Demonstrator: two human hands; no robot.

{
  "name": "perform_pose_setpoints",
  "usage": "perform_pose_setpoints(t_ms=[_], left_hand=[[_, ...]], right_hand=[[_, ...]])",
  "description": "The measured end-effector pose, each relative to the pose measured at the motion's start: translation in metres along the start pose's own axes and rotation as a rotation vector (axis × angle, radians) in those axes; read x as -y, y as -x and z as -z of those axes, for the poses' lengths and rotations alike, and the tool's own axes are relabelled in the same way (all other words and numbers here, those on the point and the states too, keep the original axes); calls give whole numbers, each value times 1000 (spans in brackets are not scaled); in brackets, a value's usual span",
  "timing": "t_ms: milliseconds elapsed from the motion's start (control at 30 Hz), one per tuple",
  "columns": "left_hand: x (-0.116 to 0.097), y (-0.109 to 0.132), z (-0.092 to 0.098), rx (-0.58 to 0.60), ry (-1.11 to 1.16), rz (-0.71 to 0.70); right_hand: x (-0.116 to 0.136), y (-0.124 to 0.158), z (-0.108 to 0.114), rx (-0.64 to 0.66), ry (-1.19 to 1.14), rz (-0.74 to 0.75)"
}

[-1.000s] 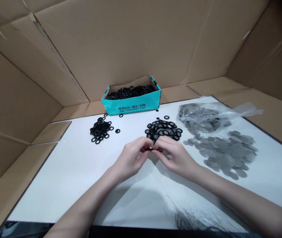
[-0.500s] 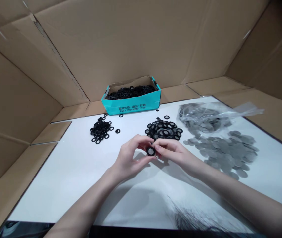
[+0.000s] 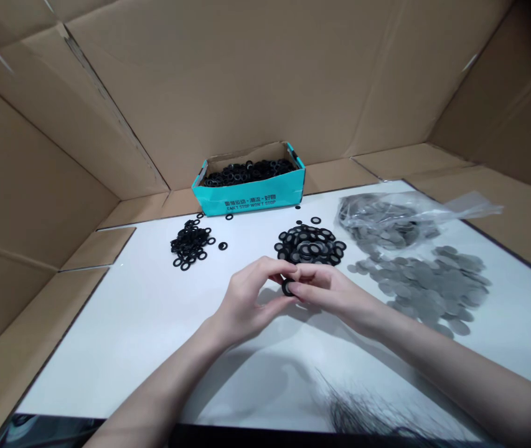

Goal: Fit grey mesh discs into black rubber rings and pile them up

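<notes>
Between my two hands is a black rubber ring with a grey mesh disc in its middle. My left hand curves around it, thumb below and fingers above, closed on its rim. The thumb of my right hand presses over the face of the ring and covers part of the disc; its fingers are bent behind. Just beyond the fingertips lies a pile of black rings with grey centres. To the left is a smaller heap of open black rings. Loose grey mesh discs spread out at the right.
A turquoise cardboard box full of black rings stands at the back. A clear plastic bag of grey discs lies at the back right. Cardboard walls surround the white table. A few single rings lie between the piles.
My right thumb has moved left onto the face of the ring, now covering part of the disc that showed before. My hands have drawn closer together.
</notes>
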State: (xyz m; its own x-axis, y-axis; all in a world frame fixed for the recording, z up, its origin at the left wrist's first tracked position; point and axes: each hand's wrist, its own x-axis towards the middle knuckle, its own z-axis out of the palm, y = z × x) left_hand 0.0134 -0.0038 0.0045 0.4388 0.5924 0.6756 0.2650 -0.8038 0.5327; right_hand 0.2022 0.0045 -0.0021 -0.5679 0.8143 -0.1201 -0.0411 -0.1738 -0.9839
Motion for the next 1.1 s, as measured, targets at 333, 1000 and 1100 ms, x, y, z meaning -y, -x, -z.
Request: perform_pose_setpoints(t_ms=[333, 1000, 1100], left_hand=[[2, 1, 1, 29, 19, 7], [30, -2, 27, -227, -299, 288], [33, -4, 32, -259, -321, 322]], right_hand=[[1, -1, 1, -32, 38, 5], [-2, -11, 42, -735, 817, 511], [-4, -16, 51, -739, 896, 527]])
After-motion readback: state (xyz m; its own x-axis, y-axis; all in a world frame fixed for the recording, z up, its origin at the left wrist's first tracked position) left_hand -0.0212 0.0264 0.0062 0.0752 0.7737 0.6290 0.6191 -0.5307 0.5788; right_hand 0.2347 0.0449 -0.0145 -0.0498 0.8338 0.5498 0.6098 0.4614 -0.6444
